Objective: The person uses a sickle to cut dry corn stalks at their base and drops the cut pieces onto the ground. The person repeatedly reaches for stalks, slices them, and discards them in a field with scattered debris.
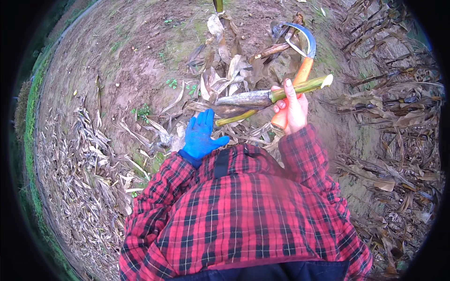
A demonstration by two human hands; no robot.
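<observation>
- At the far left, dry corn leaves (89, 159) lie strewn in a thick band over the bare soil (126, 61), with a strip of grass along the field's edge beyond them.
- The left hand (200, 136), in a blue glove, is open with fingers spread flat, holding nothing; its fingertips sit just beside the lower end of a cut stalk.
- The corn stalk (262, 97) lies almost level in front of the person, its green cut end pointing right and its husk-wrapped part trailing left into a heap of dry leaves.
- The right hand (291, 110), bare, is closed around both the stalk and the orange handle of a sickle (304, 51), index finger stretched up across the stalk.
- The sickle's curved blade arcs up and to the left above the hand.
- On the right, fallen brown stalks (389, 112) cover the ground.
</observation>
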